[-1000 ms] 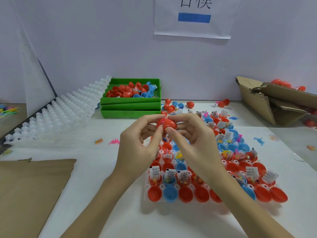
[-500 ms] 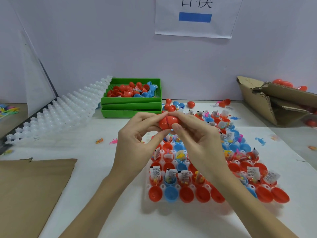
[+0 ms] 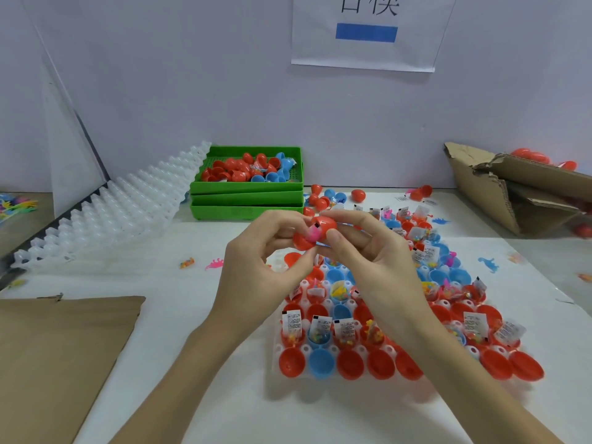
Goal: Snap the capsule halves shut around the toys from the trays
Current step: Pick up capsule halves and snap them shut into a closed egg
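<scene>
Two hands, left hand and right hand, pinched one red plastic capsule above the white plastic tray; its halves gaped around a pink toy. Many open tray halves awaited closing.

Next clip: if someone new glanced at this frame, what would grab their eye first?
Dead centre, the left hand and right hand pinch a red capsule whose halves stand apart, a pink toy showing between them. Under the hands lies a white tray packed with red and blue capsule halves. Behind, green trays are stacked by the wall.
</scene>
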The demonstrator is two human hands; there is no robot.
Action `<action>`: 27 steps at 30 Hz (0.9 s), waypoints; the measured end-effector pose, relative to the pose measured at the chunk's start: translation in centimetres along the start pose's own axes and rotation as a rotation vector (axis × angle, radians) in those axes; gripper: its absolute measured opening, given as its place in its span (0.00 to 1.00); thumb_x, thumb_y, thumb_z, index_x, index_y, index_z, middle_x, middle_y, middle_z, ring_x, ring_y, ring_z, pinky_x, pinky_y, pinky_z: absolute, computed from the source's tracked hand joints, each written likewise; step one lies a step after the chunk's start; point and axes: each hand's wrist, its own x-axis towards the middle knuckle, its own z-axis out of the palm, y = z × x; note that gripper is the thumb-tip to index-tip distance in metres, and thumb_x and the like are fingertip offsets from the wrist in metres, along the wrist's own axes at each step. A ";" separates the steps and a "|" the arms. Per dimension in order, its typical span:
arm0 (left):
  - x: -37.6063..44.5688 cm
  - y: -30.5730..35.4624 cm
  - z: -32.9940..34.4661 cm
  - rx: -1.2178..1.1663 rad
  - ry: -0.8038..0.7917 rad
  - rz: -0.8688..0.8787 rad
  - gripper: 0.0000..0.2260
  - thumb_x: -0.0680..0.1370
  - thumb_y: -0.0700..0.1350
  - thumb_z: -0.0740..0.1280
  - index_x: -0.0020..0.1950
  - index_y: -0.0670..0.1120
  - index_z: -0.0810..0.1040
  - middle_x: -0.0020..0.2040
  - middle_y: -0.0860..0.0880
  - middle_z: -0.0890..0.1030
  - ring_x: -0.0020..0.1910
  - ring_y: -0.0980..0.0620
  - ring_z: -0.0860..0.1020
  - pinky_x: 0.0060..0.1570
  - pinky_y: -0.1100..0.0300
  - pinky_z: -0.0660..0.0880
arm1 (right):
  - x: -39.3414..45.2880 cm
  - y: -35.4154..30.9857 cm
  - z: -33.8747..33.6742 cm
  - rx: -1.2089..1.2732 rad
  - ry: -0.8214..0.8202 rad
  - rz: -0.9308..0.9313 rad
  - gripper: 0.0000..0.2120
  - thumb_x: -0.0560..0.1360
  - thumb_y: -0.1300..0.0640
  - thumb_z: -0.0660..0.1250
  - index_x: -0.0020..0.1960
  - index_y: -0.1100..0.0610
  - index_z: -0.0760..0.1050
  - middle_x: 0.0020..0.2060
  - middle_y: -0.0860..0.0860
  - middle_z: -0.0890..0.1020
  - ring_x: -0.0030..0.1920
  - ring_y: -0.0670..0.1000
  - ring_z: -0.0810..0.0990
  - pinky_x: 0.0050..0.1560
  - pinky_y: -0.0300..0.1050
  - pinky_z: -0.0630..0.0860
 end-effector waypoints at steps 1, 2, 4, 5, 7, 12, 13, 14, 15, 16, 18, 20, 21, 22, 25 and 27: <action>0.0 0.0 0.0 0.044 0.001 0.027 0.11 0.76 0.36 0.77 0.57 0.43 0.82 0.55 0.51 0.84 0.55 0.49 0.84 0.56 0.59 0.82 | 0.0 0.0 0.0 -0.024 -0.004 -0.011 0.11 0.81 0.63 0.68 0.63 0.58 0.79 0.53 0.48 0.88 0.55 0.49 0.87 0.52 0.39 0.82; 0.0 0.0 0.0 0.074 0.006 0.045 0.11 0.76 0.36 0.77 0.57 0.43 0.82 0.55 0.51 0.84 0.54 0.50 0.84 0.56 0.59 0.82 | 0.0 0.1 0.0 -0.046 -0.006 -0.021 0.11 0.81 0.63 0.69 0.63 0.58 0.80 0.53 0.47 0.88 0.55 0.49 0.87 0.52 0.39 0.82; 0.0 0.1 0.1 0.091 0.022 0.054 0.11 0.76 0.39 0.77 0.58 0.42 0.83 0.54 0.50 0.85 0.53 0.51 0.84 0.55 0.59 0.82 | 0.0 0.2 0.0 -0.092 -0.004 -0.047 0.11 0.80 0.63 0.69 0.63 0.57 0.80 0.53 0.46 0.87 0.55 0.47 0.86 0.52 0.38 0.82; -0.1 0.1 0.2 0.089 0.028 0.056 0.12 0.76 0.41 0.77 0.58 0.42 0.83 0.54 0.51 0.85 0.53 0.52 0.84 0.55 0.60 0.82 | 0.0 0.2 -0.1 -0.115 -0.001 -0.063 0.11 0.80 0.62 0.70 0.63 0.57 0.80 0.53 0.46 0.87 0.55 0.47 0.86 0.51 0.38 0.82; -0.2 0.3 0.3 0.081 0.031 0.053 0.14 0.77 0.46 0.75 0.60 0.43 0.83 0.54 0.51 0.85 0.53 0.54 0.84 0.55 0.62 0.82 | 0.0 0.1 -0.1 -0.154 0.000 -0.092 0.11 0.80 0.62 0.70 0.63 0.57 0.80 0.53 0.46 0.87 0.55 0.47 0.87 0.52 0.38 0.82; -0.2 0.4 0.4 -0.101 0.091 -0.113 0.20 0.74 0.46 0.77 0.63 0.46 0.78 0.54 0.56 0.86 0.56 0.56 0.85 0.57 0.64 0.80 | 0.1 0.0 -0.2 -0.258 0.011 -0.146 0.12 0.79 0.60 0.71 0.62 0.55 0.80 0.52 0.44 0.86 0.55 0.48 0.86 0.54 0.42 0.83; -0.1 0.3 0.4 -0.138 0.097 -0.139 0.20 0.73 0.45 0.78 0.63 0.46 0.79 0.54 0.56 0.87 0.56 0.55 0.85 0.57 0.63 0.81 | 0.1 0.0 -0.2 -0.279 0.000 -0.161 0.12 0.79 0.61 0.71 0.62 0.55 0.80 0.53 0.43 0.86 0.56 0.48 0.85 0.55 0.42 0.83; -0.1 0.3 0.4 -0.156 0.094 -0.149 0.19 0.73 0.44 0.78 0.63 0.46 0.81 0.54 0.56 0.87 0.56 0.54 0.85 0.57 0.63 0.81 | 0.1 0.0 -0.2 -0.294 -0.014 -0.176 0.12 0.80 0.62 0.71 0.62 0.55 0.80 0.53 0.43 0.86 0.57 0.48 0.85 0.55 0.41 0.82; -0.1 0.3 0.3 -0.170 0.087 -0.155 0.18 0.73 0.42 0.78 0.63 0.46 0.83 0.54 0.56 0.87 0.56 0.54 0.85 0.57 0.63 0.81 | 0.1 -0.1 -0.2 -0.304 -0.025 -0.190 0.12 0.80 0.62 0.71 0.63 0.55 0.80 0.53 0.43 0.86 0.58 0.48 0.85 0.56 0.40 0.82; -0.1 0.4 0.3 -0.188 0.085 -0.163 0.18 0.73 0.42 0.78 0.63 0.48 0.84 0.54 0.57 0.87 0.56 0.54 0.86 0.57 0.63 0.81 | 0.1 -0.1 -0.3 -0.310 -0.030 -0.200 0.12 0.79 0.63 0.71 0.63 0.56 0.80 0.53 0.43 0.86 0.58 0.48 0.85 0.56 0.40 0.81; -0.2 0.6 0.4 -0.234 0.091 -0.183 0.18 0.72 0.43 0.78 0.62 0.51 0.84 0.54 0.58 0.87 0.56 0.55 0.86 0.57 0.64 0.80 | 0.1 -0.2 -0.3 -0.306 -0.030 -0.205 0.13 0.79 0.62 0.71 0.63 0.56 0.80 0.53 0.44 0.86 0.58 0.48 0.85 0.57 0.40 0.81; -0.2 0.7 0.5 -0.247 0.092 -0.195 0.19 0.72 0.44 0.78 0.63 0.53 0.84 0.55 0.59 0.87 0.56 0.56 0.86 0.59 0.63 0.80 | 0.1 -0.2 -0.3 -0.305 -0.019 -0.207 0.13 0.79 0.62 0.71 0.63 0.57 0.80 0.54 0.44 0.86 0.58 0.48 0.85 0.58 0.40 0.81; -0.3 0.7 0.5 -0.240 0.093 -0.197 0.19 0.72 0.44 0.78 0.63 0.54 0.84 0.55 0.59 0.87 0.57 0.55 0.85 0.59 0.62 0.80 | 0.1 -0.2 -0.3 -0.315 -0.012 -0.210 0.14 0.79 0.62 0.71 0.64 0.57 0.80 0.54 0.45 0.86 0.58 0.47 0.85 0.58 0.40 0.81; -0.3 0.7 0.5 -0.220 0.094 -0.193 0.20 0.73 0.43 0.78 0.63 0.54 0.84 0.56 0.59 0.87 0.57 0.55 0.85 0.60 0.61 0.80 | 0.0 -0.2 -0.4 -0.331 -0.007 -0.211 0.14 0.79 0.61 0.71 0.64 0.57 0.81 0.54 0.45 0.86 0.57 0.47 0.85 0.58 0.41 0.81; -0.4 0.4 0.4 -0.132 0.086 -0.180 0.21 0.73 0.45 0.78 0.66 0.54 0.83 0.58 0.58 0.87 0.60 0.54 0.84 0.63 0.57 0.80 | 0.0 -0.3 -0.5 -0.398 -0.005 -0.234 0.15 0.78 0.63 0.72 0.64 0.57 0.81 0.54 0.47 0.86 0.57 0.47 0.85 0.60 0.43 0.81; -0.6 0.3 0.4 -0.076 0.075 -0.176 0.22 0.74 0.46 0.77 0.68 0.52 0.82 0.59 0.56 0.86 0.61 0.54 0.84 0.65 0.54 0.79 | -0.1 -0.4 -0.5 -0.449 -0.004 -0.253 0.15 0.78 0.63 0.72 0.64 0.56 0.81 0.54 0.47 0.86 0.57 0.45 0.85 0.60 0.42 0.81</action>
